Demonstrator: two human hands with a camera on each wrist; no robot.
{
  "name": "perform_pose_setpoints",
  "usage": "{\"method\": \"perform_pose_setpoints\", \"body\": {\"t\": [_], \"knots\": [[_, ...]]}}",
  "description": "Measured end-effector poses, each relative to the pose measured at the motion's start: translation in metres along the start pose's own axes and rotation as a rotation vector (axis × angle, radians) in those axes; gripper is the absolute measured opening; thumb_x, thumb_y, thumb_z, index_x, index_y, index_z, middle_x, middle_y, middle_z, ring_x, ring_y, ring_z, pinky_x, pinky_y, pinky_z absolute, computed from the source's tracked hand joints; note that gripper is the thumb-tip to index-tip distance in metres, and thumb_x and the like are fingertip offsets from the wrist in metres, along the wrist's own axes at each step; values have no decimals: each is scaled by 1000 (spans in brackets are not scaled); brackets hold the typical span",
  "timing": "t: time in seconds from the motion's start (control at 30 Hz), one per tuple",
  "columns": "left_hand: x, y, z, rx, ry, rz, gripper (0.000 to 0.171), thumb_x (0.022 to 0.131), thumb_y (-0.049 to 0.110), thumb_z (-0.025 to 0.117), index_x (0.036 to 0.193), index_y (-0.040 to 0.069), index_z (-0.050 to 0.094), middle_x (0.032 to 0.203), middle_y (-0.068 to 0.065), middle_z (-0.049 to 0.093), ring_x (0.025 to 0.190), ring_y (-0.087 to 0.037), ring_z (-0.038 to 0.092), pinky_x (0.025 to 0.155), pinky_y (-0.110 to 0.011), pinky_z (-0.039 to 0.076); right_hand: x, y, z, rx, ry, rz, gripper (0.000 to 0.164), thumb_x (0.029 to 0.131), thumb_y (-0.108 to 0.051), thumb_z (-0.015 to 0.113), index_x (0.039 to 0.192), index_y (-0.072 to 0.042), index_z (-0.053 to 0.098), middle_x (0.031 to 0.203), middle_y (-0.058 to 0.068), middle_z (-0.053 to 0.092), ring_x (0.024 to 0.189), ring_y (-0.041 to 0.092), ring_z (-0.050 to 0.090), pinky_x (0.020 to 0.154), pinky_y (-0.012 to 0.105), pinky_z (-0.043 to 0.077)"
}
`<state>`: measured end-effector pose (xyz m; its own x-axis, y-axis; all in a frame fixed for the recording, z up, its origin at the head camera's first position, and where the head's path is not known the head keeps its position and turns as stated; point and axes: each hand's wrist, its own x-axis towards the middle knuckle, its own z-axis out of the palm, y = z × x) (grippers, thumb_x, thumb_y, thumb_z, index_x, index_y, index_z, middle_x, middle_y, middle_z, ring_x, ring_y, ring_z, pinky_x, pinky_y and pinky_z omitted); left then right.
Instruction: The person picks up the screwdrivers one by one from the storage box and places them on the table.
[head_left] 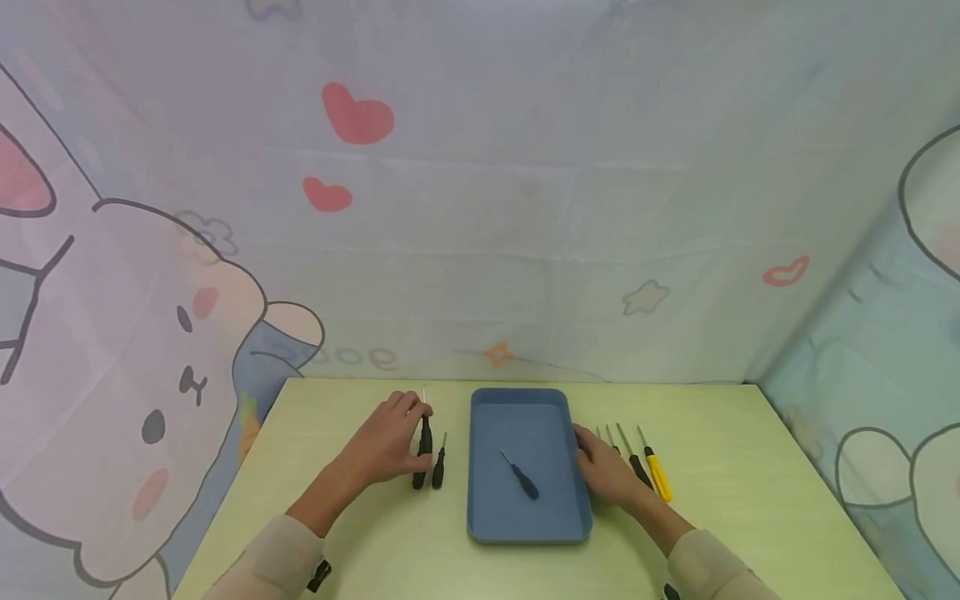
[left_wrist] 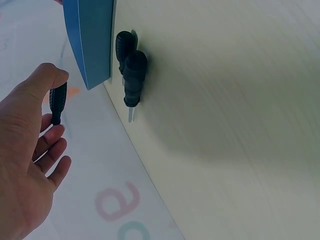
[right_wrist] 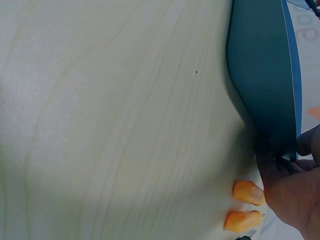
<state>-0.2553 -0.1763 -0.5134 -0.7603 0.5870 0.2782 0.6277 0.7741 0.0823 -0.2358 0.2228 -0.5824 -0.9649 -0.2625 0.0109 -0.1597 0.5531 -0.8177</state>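
My left hand (head_left: 386, 442) pinches a black-handled screwdriver (left_wrist: 58, 102) between thumb and fingers, lifted off the table left of the tray. Its shaft points toward the far edge in the head view. Close by, a small black screwdriver (head_left: 438, 475) and a thicker black screwdriver (left_wrist: 134, 75) lie on the table. My right hand (head_left: 603, 468) grips the right wall of the blue-grey tray (head_left: 525, 525), with the thumb over the rim in the right wrist view. Inside the tray lies one black-handled screwdriver (head_left: 527, 483), slanted.
Right of the tray, beside my right hand, lie a yellow-handled screwdriver (head_left: 657, 475), a black-handled screwdriver (head_left: 639, 471) and others partly hidden by the hand. Two orange-yellow handle ends show in the right wrist view. A printed cloth backdrop (head_left: 480, 250) rises behind the pale wood table (head_left: 720, 500).
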Motion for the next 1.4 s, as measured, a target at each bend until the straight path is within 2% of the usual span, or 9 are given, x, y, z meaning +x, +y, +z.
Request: {"method": "perform_pose_setpoints", "body": {"t": [0.4,0.83,1.07,1.3,1.4], "knots": [[-6,-11,-1,48,-45,-29,63,80,39,90,124,3,63,116,-10,55,109,-31,53,89,-47,52,1,0,0,16,-4,11,52,111,-3,43,160,10,34,160,32,42,150,46,40,120,61,36],[-12,-20,-3,44,-85,-44,60,81,35,89,123,3,63,114,-9,55,107,-31,53,87,-48,52,0,-2,-1,4,-5,8,52,111,-4,44,159,11,33,160,32,42,150,45,40,121,61,36],[-14,-21,-5,7,-149,-60,58,81,33,90,123,3,64,116,-10,56,110,-33,53,89,-50,52,-1,-2,-1,11,-6,8,52,111,-4,43,160,11,32,160,32,41,150,46,39,121,61,35],[-16,-24,-1,18,-159,-57,56,81,32,90,123,4,64,115,-9,56,110,-32,53,88,-51,52,-1,-1,-1,10,-12,6,52,111,-3,42,160,12,32,161,33,40,151,46,38,121,61,34],[-16,-26,1,15,-183,-65,56,82,32,90,123,4,64,116,-10,57,111,-32,53,89,-50,53,0,-1,-1,6,-9,2,51,111,-3,42,159,12,32,161,33,40,151,46,39,121,61,34]]}}
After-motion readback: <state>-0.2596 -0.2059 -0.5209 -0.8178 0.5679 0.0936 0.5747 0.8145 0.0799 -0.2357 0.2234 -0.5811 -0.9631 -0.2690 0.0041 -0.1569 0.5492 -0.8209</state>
